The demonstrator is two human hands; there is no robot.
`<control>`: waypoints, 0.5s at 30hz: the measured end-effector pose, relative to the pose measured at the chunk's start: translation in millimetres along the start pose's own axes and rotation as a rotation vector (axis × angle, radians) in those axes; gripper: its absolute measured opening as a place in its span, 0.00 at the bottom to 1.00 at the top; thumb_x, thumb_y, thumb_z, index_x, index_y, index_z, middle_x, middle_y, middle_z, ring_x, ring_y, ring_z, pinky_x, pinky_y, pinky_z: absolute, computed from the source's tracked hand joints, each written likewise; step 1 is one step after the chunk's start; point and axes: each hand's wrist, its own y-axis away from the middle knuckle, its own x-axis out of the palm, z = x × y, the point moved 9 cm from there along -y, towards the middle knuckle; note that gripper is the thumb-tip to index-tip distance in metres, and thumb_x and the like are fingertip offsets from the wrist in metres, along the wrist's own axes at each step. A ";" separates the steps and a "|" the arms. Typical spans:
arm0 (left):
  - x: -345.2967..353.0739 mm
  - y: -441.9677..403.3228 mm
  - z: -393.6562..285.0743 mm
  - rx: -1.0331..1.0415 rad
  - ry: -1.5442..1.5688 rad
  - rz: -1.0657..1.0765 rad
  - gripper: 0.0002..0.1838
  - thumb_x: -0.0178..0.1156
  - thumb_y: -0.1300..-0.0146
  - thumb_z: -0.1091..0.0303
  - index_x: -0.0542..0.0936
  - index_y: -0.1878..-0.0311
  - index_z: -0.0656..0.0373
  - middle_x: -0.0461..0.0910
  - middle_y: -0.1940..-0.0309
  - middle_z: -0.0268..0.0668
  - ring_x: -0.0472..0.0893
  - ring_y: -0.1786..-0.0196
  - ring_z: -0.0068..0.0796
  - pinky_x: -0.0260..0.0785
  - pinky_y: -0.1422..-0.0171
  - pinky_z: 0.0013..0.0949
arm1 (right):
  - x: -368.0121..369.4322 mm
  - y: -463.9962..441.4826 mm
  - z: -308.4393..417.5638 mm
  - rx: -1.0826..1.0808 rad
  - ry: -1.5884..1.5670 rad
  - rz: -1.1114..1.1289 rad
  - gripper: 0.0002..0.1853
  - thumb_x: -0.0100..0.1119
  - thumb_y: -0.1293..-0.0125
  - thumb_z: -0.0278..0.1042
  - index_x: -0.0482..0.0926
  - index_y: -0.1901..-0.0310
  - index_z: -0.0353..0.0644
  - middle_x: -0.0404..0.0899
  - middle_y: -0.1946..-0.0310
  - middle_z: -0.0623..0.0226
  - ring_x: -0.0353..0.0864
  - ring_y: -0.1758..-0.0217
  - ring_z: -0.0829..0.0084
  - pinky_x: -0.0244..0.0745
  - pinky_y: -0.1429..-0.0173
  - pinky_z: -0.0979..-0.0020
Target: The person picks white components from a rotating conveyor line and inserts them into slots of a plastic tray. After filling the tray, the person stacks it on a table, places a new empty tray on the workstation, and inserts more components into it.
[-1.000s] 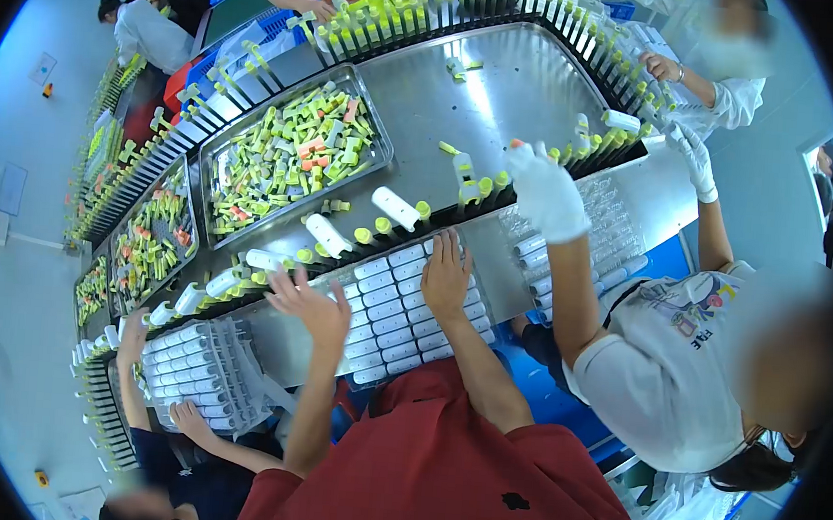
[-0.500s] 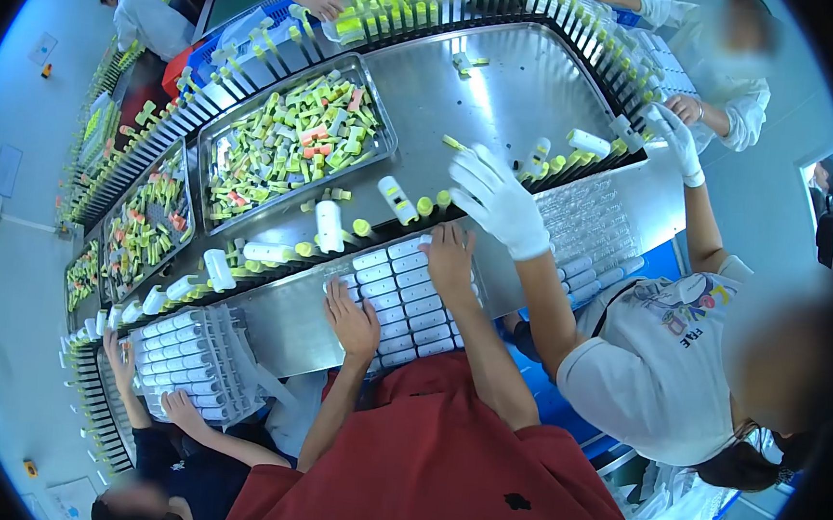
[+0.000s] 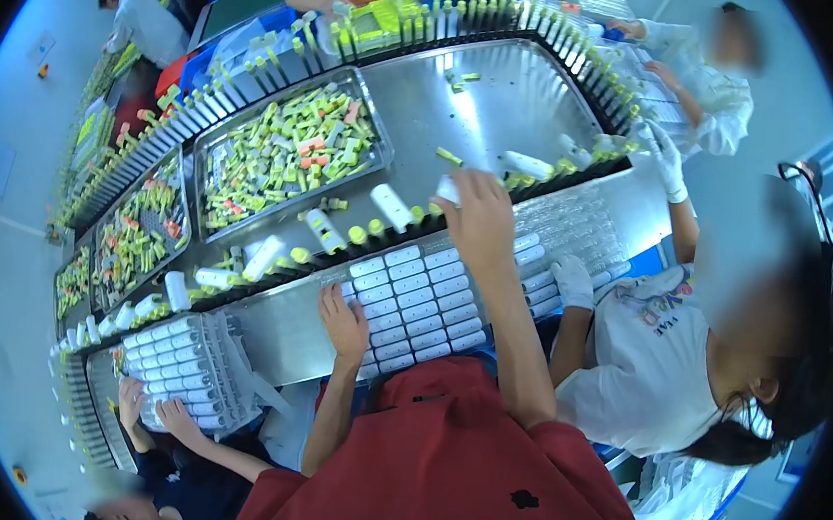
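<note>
In the head view my left hand [image 3: 344,325] lies with fingers stretched along the left edge of a tray of white plastic housings [image 3: 414,298], set in neat columns. My right hand [image 3: 482,216] reaches past the tray's far side to the line of holders. Its fingers are closed on a white housing [image 3: 448,191], whose far end pokes out at the left; the rest is hidden by the hand. Left of that, another white housing [image 3: 392,207] leans on the line beside yellow-green posts [image 3: 376,227].
Steel trays of yellow-green and orange pieces [image 3: 289,145] lie within the looped line. A co-worker's gloved hand [image 3: 573,282] is at a clear plastic tray [image 3: 574,218] on the right. At left, another person's hands [image 3: 174,417] touch stacked trays [image 3: 173,364].
My right hand has gone from the tray up to the line and taken hold of a white housing. My left hand stays at the tray. The co-worker's near gloved hand has drawn back from the line.
</note>
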 end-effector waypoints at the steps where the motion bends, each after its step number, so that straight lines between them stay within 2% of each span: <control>1: -4.6 -2.7 -1.2 0.044 0.002 -0.057 0.27 0.63 0.35 0.76 0.72 0.32 0.70 0.72 0.33 0.56 0.69 0.27 0.63 0.60 0.21 0.58 | 4.9 -6.6 3.9 -0.091 0.090 0.066 0.17 0.73 0.33 0.41 0.82 0.49 0.40 0.85 0.56 0.53 0.86 0.50 0.49 0.79 0.47 0.52; 4: -4.7 -9.4 12.0 0.038 0.033 -0.040 0.22 0.62 0.35 0.77 0.75 0.37 0.68 0.74 0.38 0.55 0.72 0.32 0.62 0.64 0.26 0.59 | 49.0 -8.7 1.8 -0.156 0.152 0.243 0.21 0.74 0.37 0.44 0.83 0.49 0.42 0.85 0.59 0.57 0.87 0.50 0.52 0.80 0.44 0.55; 5: -7.4 -10.3 18.0 0.039 0.032 -0.083 0.16 0.64 0.33 0.74 0.79 0.43 0.65 0.76 0.42 0.53 0.74 0.38 0.59 0.67 0.32 0.57 | 57.9 -10.1 4.3 -0.125 0.202 0.294 0.20 0.73 0.37 0.44 0.83 0.49 0.42 0.85 0.59 0.57 0.87 0.51 0.53 0.81 0.45 0.55; 7: -7.1 -12.0 24.4 0.026 0.035 -0.046 0.15 0.66 0.33 0.72 0.81 0.44 0.63 0.76 0.43 0.51 0.74 0.39 0.58 0.68 0.33 0.56 | 67.1 -13.1 29.3 -0.068 0.289 0.409 0.17 0.72 0.35 0.43 0.83 0.51 0.42 0.86 0.59 0.56 0.89 0.53 0.55 0.83 0.48 0.56; 10: -7.0 -17.4 30.6 0.040 0.041 0.006 0.14 0.69 0.33 0.68 0.83 0.46 0.60 0.76 0.44 0.49 0.74 0.40 0.56 0.68 0.35 0.54 | 107.7 -8.9 32.0 0.132 0.442 0.500 0.14 0.68 0.31 0.42 0.82 0.54 0.41 0.86 0.61 0.55 0.91 0.60 0.59 0.84 0.56 0.58; 11: -9.4 -13.7 35.4 0.041 0.035 0.030 0.14 0.70 0.33 0.67 0.83 0.46 0.59 0.76 0.44 0.48 0.74 0.41 0.55 0.69 0.35 0.54 | 128.0 -3.1 33.1 0.080 0.446 0.497 0.12 0.64 0.27 0.39 0.79 0.52 0.40 0.85 0.60 0.54 0.91 0.66 0.61 0.85 0.61 0.58; 14: -10.0 -14.7 41.7 -0.008 0.027 0.082 0.15 0.69 0.32 0.66 0.83 0.45 0.58 0.76 0.43 0.46 0.74 0.39 0.55 0.69 0.35 0.54 | 148.3 12.1 42.4 0.208 0.309 0.336 0.14 0.63 0.25 0.39 0.75 0.47 0.39 0.84 0.58 0.53 0.91 0.65 0.58 0.85 0.61 0.53; 15: -13.8 -15.9 39.6 -0.028 -0.030 0.022 0.14 0.68 0.31 0.66 0.83 0.45 0.59 0.77 0.43 0.46 0.75 0.39 0.54 0.69 0.35 0.53 | 150.7 15.3 49.0 0.205 0.240 0.347 0.16 0.63 0.25 0.40 0.74 0.46 0.38 0.84 0.58 0.52 0.90 0.65 0.56 0.85 0.61 0.52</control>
